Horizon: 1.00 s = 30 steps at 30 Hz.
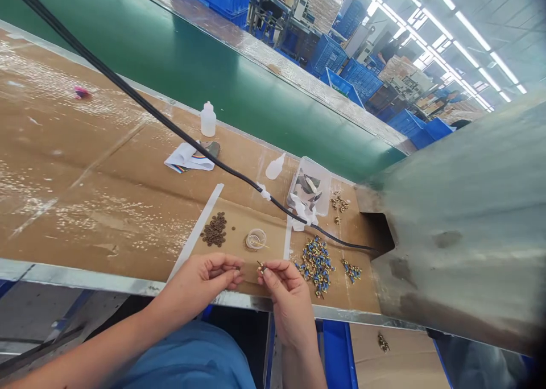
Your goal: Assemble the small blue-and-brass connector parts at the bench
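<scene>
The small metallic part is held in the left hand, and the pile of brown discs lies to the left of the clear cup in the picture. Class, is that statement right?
Not quite: the head view shows the small metallic part in the right hand, not the left hand. The pile of brown discs does lie to the left of the clear cup.

Cup [256, 233] between discs [214, 231] and part pile [317, 264]

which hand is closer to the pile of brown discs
Your left hand: it's just on the near side of the brown discs. Your right hand, pinching a small part, is farther off to their right.
</scene>
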Tool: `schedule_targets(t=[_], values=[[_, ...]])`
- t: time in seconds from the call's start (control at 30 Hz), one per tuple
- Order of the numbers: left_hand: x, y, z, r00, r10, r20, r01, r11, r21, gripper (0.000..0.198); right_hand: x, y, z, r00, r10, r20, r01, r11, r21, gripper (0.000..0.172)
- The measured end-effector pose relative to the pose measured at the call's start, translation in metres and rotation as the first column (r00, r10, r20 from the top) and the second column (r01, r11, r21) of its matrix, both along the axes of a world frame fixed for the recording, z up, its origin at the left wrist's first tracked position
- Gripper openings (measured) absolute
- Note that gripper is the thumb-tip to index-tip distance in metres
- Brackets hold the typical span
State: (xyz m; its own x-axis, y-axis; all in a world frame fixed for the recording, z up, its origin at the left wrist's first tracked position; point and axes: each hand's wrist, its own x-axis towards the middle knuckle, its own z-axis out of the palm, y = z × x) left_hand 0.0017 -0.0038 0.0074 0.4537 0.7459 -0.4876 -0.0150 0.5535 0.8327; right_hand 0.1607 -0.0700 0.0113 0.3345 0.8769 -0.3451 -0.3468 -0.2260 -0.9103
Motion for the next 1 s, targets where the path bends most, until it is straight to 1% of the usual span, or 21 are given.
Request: schedule_targets(t=[0.13, 0.23, 0.4, 0.5, 0.67, 0.8, 1.0], values=[[-0.002, -0.002, -0.005, 1.000, -0.014, 0.028, 0.014, 1.000, 0.026, 0.021, -0.006, -0.002, -0.003, 0.988, 0.058, 0.144, -0.060, 0.998, 0.011, 0.016], [-0.003, -0.002, -0.007, 0.998, -0.034, 0.054, 0.030, 0.998, 0.061, 0.019, -0.010, -0.002, -0.002, 0.975, 0.088, 0.205, -0.093, 0.996, 0.016, 0.015], [-0.002, -0.002, -0.002, 0.998, -0.026, 0.052, 0.024, 0.999, 0.027, 0.019, -0.016, -0.003, -0.001, 0.944, 0.087, 0.319, -0.093, 0.996, 0.004, 0.019], [-0.001, -0.002, 0.001, 0.999, -0.014, 0.048, 0.014, 1.000, 0.013, 0.019, -0.017, -0.004, 0.000, 0.899, 0.078, 0.432, -0.086, 0.996, 0.000, 0.020], [0.000, -0.004, -0.001, 0.997, -0.007, 0.080, 0.005, 1.000, 0.028, 0.019, -0.021, -0.002, 0.005, 0.798, 0.057, 0.600, -0.120, 0.991, 0.066, 0.008], [0.001, -0.005, -0.002, 0.993, 0.012, 0.114, -0.018, 0.999, 0.050, 0.018, -0.023, -0.001, 0.006, 0.741, 0.017, 0.671, -0.121, 0.987, 0.108, 0.007], [0.002, -0.007, 0.000, 0.996, 0.037, 0.085, -0.043, 0.996, 0.076, 0.018, -0.024, -0.002, 0.005, 0.668, 0.013, 0.744, -0.155, 0.980, 0.122, 0.009]])
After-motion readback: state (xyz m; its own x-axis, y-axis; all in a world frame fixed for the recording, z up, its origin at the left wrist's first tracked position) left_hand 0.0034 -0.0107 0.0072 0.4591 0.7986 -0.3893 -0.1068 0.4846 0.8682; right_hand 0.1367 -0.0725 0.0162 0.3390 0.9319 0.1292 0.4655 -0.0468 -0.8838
